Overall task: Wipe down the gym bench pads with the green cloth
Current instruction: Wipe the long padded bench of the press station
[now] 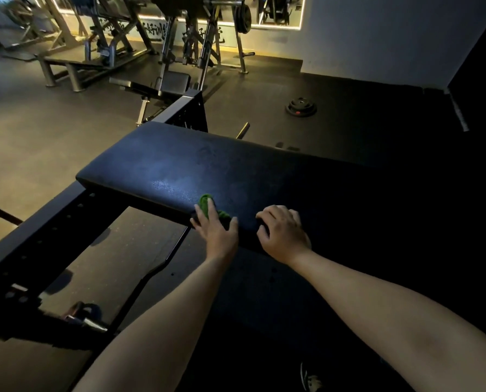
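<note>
Head view: left hand [216, 232] flat, pressing crumpled green cloth [205, 201] onto smooth black pad [236, 171]; right hand [284, 233] loosely curled, resting alongside.

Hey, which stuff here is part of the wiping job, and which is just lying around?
Job: cloth; pad; left hand, pressing the cloth; right hand, resting on the pad.
Lying about: weight plate on the floor; far bench.
</note>
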